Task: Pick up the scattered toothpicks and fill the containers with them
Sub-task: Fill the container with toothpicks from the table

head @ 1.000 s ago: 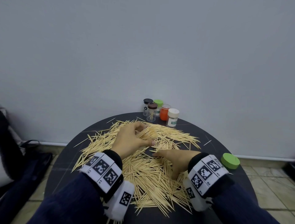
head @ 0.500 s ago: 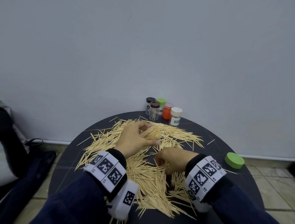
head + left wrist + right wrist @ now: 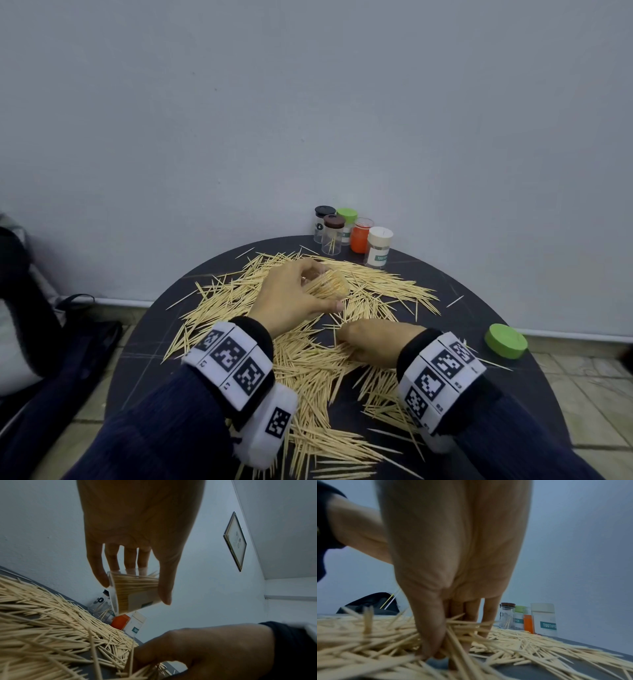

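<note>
Head view: the left hand point(image 3: 291, 294) is held above the pile, fingers and thumb curled round a clear container point(image 3: 327, 286) packed with toothpicks and tilted on its side, its mouth turned toward the right. In the left wrist view the same container point(image 3: 137, 593) is seen gripped between thumb and fingers, with a pale label patch on its wall; no text on it is legible. The right hand point(image 3: 371, 344) is lowered onto the pile near the counter's middle, knuckles up, fingers curled inward. In the right wrist view the thumb and fingers point(image 3: 429, 635) are closed on a bunch of toothpicks point(image 3: 462, 627), several of which jut out crosswise between them.

Scattered toothpicks point(image 3: 308, 370) are spread over most of the dark round counter point(image 3: 513, 394), thickest beneath and in front of both hands. A loose green lid point(image 3: 506, 341) lies on the counter's right side, well apart from the pile. Five small containers are grouped at the far edge against the wall: a black-capped one point(image 3: 322, 224), a brown-capped clear one point(image 3: 332, 238) with a few toothpicks inside, a green-capped one point(image 3: 346, 226), an orange one point(image 3: 361, 236), and a white-capped one point(image 3: 377, 246). On the white-capped container a teal label is partly read as "TOOTHPI". Both wrists carry white bands with black square markers point(image 3: 236, 363). A dark bag point(image 3: 51, 349) lies on the floor at the left.
</note>
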The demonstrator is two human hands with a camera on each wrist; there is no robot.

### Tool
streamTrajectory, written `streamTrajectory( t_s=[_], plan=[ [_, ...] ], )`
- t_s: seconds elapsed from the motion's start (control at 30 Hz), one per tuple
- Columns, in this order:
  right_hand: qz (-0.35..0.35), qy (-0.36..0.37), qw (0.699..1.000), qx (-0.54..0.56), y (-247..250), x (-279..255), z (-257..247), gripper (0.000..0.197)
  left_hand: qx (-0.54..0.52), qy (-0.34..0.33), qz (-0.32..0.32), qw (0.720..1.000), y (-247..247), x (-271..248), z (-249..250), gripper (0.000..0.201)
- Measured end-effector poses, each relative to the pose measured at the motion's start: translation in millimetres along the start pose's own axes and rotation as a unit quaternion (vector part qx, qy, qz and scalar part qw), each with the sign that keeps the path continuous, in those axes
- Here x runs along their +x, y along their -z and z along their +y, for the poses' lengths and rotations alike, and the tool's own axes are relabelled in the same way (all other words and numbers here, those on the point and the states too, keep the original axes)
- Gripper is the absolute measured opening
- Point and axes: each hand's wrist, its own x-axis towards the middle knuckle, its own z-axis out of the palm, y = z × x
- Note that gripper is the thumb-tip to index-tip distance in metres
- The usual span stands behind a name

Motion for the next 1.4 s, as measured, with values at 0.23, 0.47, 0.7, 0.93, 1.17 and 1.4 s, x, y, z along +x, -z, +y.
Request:
streamTrajectory(
  t_s=[0.23, 0.47, 0.7, 0.93, 1.17, 1.4],
  plan=[
    [0.008, -0.023, 0.999, 0.025, -3, -2, -2, 0.033, -0.003, -0.006, 0.001, 1.000, 0, 0, 1, 0.064],
    [0.056, -0.055, 0.983, 0.168, -1, 2, 10, 0.025, -0.023, -0.017, 0.015, 0.999, 2, -1, 2, 0.053],
    [0.108, -0.065, 0.958, 0.257, 4, -2, 20, 0.029, -0.063, -0.018, 0.087, 0.994, 6, 0, 5, 0.050],
    [0.174, -0.037, 0.855, 0.488, 9, -5, 26, 0.024, -0.072, 0.004, 0.120, 0.990, 7, 2, -1, 0.054],
    [0.263, -0.007, 0.735, 0.624, 12, -4, 27, 0.023, -0.042, 0.029, 0.047, 0.998, 2, 2, -4, 0.054],
    [0.338, 0.052, 0.602, 0.721, 19, -1, 28, 0.026, -0.016, 0.039, -0.057, 0.997, -9, -2, -5, 0.054]
  ],
)
